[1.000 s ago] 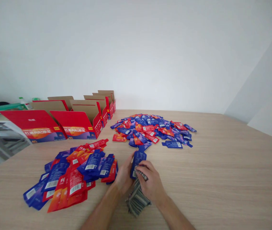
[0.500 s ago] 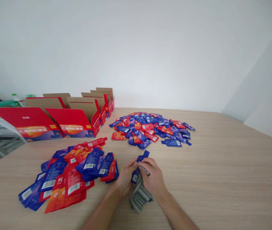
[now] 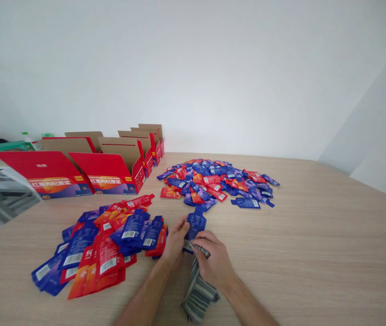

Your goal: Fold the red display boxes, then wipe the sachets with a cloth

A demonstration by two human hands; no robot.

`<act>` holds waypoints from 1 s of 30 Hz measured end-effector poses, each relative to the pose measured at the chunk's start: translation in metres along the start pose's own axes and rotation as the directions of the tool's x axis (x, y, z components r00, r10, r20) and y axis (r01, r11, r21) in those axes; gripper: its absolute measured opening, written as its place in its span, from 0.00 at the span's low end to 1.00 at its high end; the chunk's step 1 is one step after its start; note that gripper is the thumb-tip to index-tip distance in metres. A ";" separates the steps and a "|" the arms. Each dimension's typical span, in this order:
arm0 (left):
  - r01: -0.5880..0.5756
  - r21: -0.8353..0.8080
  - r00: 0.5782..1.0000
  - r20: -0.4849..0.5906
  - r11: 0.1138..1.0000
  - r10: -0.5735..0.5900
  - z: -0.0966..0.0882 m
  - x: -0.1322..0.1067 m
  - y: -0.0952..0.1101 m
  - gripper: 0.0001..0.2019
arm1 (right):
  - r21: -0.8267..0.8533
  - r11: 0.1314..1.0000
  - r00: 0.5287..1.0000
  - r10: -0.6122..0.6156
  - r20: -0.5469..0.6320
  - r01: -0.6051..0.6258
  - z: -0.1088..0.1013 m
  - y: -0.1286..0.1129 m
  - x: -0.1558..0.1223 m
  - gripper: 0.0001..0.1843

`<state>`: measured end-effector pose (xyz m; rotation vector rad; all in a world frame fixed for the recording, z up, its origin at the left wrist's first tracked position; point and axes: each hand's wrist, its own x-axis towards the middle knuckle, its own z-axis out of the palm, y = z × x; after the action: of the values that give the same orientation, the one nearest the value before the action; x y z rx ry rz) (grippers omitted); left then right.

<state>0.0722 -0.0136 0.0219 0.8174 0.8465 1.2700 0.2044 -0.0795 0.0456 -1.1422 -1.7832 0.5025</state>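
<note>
A blue spouted pouch [image 3: 196, 222] with a white barcode label is pinched at its left edge by my left hand [image 3: 176, 240]. My right hand [image 3: 215, 259] is closed on a grey striped cloth [image 3: 200, 294], and a fold of it presses against the pouch's lower end. The rest of the cloth hangs down below the right hand toward the table. Left of my hands lies a loose heap of red and blue pouches [image 3: 106, 244]. Farther back, a larger pile of similar pouches [image 3: 209, 181] spreads over the table.
Open red cartons [image 3: 108, 174] with raised brown flaps stand in rows at the back left. The wooden table [image 3: 315, 235] meets a white wall behind. A side shelf with a green item [image 3: 7, 146] and a bottle stands beyond the left edge.
The cloth in my right hand has moved down the pouch, from its upper part to its lower end. More of the pouch's face now shows. The view has shifted slightly.
</note>
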 end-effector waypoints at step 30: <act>0.619 -0.195 0.774 0.314 0.761 -0.549 0.017 -0.029 -0.015 0.21 | -0.166 0.981 0.912 0.023 -0.411 -0.099 -0.028 0.032 0.011 0.11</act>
<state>0.0916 -0.0449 0.0191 0.3973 0.6277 0.6839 0.2425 -0.0581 0.0417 -1.3247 -1.4516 0.1182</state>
